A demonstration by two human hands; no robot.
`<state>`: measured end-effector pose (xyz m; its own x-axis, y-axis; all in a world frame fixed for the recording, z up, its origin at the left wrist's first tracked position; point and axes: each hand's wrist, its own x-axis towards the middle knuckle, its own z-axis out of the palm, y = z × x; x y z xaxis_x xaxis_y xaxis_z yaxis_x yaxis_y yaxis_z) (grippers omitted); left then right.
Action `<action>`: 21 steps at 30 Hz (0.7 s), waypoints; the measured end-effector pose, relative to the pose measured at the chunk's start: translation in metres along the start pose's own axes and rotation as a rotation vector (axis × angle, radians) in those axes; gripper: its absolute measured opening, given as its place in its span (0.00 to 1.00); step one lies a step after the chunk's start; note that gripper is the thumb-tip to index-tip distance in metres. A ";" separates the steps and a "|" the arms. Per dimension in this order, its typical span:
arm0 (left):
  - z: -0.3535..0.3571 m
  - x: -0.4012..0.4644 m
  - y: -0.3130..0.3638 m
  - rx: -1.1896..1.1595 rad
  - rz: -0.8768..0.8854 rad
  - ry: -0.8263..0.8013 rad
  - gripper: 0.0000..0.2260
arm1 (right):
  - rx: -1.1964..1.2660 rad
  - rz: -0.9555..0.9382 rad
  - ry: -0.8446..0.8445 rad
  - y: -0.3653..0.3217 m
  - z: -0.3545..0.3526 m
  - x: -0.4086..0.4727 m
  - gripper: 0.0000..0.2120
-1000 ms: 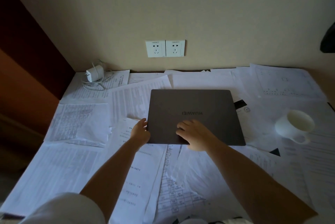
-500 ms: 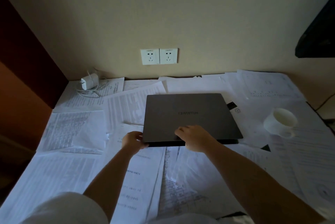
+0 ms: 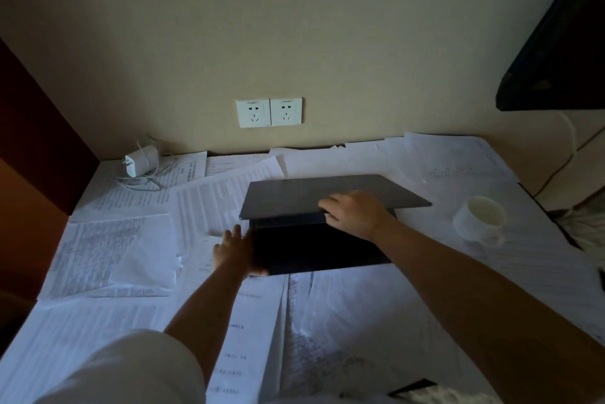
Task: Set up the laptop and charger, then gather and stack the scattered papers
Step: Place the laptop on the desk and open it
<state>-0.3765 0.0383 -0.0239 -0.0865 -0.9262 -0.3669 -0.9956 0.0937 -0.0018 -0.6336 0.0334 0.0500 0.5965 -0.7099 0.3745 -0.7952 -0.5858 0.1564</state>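
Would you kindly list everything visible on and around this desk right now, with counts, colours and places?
laptop: one, dark grey, desk centre, lid partly raised
charger: one, white with coiled cable, far left corner, unplugged
papers: many, white printed sheets, scattered across the desk
wall sockets: two, white, wall behind the laptop, both free
cup: one, white, right of the laptop
left hand: steadies the laptop base's left front corner
right hand: grip on the lid's front edge
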 end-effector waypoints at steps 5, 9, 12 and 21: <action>-0.003 0.018 0.005 0.155 0.132 -0.052 0.54 | -0.200 0.201 0.252 0.026 -0.012 0.031 0.15; -0.004 0.022 0.007 0.192 0.082 -0.081 0.54 | 0.007 0.487 0.372 0.030 -0.006 0.052 0.16; -0.005 0.026 0.006 0.181 0.044 -0.107 0.52 | 0.195 0.612 0.449 0.048 -0.005 0.076 0.17; -0.007 0.043 0.001 0.245 0.028 -0.189 0.51 | 0.224 0.599 0.509 0.074 0.022 0.114 0.21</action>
<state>-0.3816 -0.0036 -0.0329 -0.0827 -0.8399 -0.5364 -0.9525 0.2250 -0.2054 -0.6224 -0.0995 0.0845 -0.0881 -0.6947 0.7138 -0.8908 -0.2658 -0.3686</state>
